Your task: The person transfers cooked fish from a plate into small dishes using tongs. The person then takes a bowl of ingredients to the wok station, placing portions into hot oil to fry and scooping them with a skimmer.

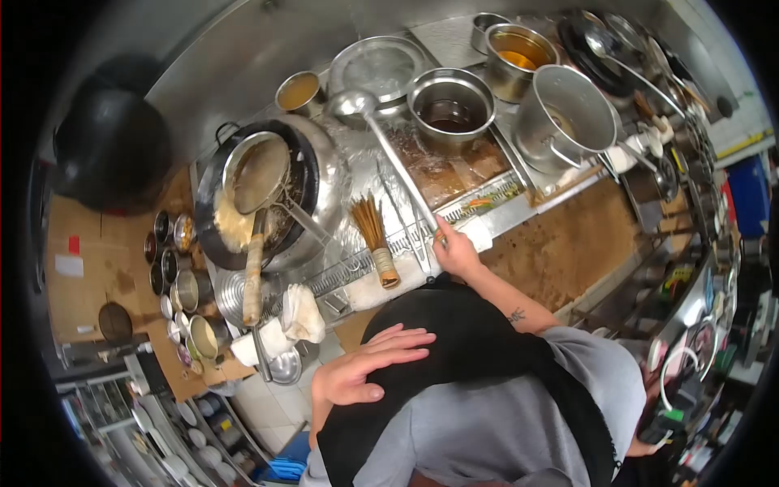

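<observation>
My right hand (457, 250) is closed round the handle of a long metal ladle (398, 162), whose bowl lies at the back of the steel stove top. My left hand (372, 363) rests with its fingers stretched out against the black apron (462, 341) and holds nothing. A bamboo brush (375, 243) lies between the ladle and a dark wok (213, 187) at the left. Over that wok sits a round strainer (256, 172), and a pale food mass shows beside it. A wrapped wooden handle (253, 280) extends from the wok toward the front edge.
Behind the ladle are a pot of dark liquid (451, 97), a round metal lid (377, 65) and a small pot (300, 91). A tall empty pot (560, 118) stands at the right. A folded white cloth (303, 315) lies on the front edge, near small containers at the left.
</observation>
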Demonstrator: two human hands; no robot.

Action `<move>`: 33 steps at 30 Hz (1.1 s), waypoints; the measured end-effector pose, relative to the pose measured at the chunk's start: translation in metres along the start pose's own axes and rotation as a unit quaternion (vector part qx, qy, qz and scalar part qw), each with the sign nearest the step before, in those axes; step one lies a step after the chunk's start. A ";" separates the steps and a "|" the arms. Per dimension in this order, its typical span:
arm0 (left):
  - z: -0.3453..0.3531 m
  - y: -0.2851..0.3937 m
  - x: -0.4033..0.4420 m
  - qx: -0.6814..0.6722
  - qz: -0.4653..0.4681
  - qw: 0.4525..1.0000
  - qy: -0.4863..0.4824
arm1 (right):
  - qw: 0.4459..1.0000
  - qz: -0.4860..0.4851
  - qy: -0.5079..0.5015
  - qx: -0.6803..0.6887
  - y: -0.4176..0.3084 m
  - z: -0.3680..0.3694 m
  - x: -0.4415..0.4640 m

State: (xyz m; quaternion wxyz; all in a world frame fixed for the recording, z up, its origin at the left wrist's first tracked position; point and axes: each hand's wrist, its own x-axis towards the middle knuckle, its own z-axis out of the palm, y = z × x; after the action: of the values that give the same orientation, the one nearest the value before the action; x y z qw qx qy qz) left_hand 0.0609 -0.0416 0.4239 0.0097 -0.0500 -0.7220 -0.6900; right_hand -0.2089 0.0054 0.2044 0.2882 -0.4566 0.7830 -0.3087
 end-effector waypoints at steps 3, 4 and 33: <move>0.007 0.007 -0.006 0.001 -0.019 1.000 0.024 | 0.999 -0.015 -0.012 -0.049 0.027 0.020 -0.014; 0.011 0.009 -0.009 0.001 -0.019 0.999 0.038 | 0.998 -0.020 -0.014 -0.060 0.037 0.026 -0.014; 0.088 0.001 -0.159 -0.032 -0.072 0.902 -0.424 | 0.970 0.237 -0.019 0.048 -0.023 0.241 -0.407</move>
State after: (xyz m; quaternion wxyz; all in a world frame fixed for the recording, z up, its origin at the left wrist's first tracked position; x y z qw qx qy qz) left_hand 0.2242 0.0371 0.4076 -0.3483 -0.2862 -0.6369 -0.6254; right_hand 0.1495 0.3067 0.1352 0.3894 -0.2497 0.8476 -0.2600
